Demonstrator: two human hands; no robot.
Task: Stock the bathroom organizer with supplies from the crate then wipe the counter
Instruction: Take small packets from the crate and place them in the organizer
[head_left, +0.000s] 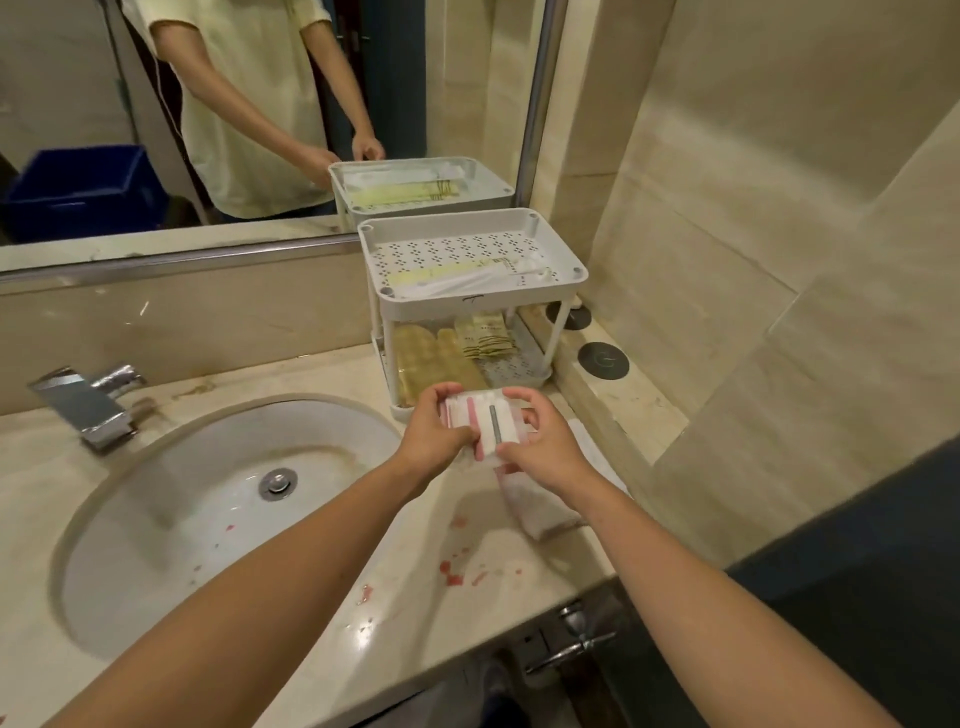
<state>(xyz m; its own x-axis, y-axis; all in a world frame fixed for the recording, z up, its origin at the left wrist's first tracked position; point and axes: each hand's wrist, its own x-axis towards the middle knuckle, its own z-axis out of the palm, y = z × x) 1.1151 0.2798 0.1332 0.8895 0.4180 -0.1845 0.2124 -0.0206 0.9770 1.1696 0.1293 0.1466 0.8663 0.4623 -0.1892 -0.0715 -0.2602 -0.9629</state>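
Both forearms (311, 545) stretch out from under my view, and the hands meet just in front of the organizer (563, 270). My left hand (434, 434) and right hand (545, 441) each pinch an edge of one stack of wrapped packets (491, 423), held above the worktop (415, 623) at the mouth of the lower tier (540, 371).

My worry is the slick wrapping. If either pinch loosens, the stack could fan apart and drop onto the red smears (452, 571) or slide towards the sink (156, 519). The low gap under the top tray might also snag the stack on a post.

By count there are two tiers, both already partly stocked, and two dark round discs (602, 360) on the ledge. One folded cloth (540, 514) lies under my right wrist. One blue crate (78, 192) shows in the mirror. I see one pink stripe and one grey stripe in the stack, but I cannot count the packets.
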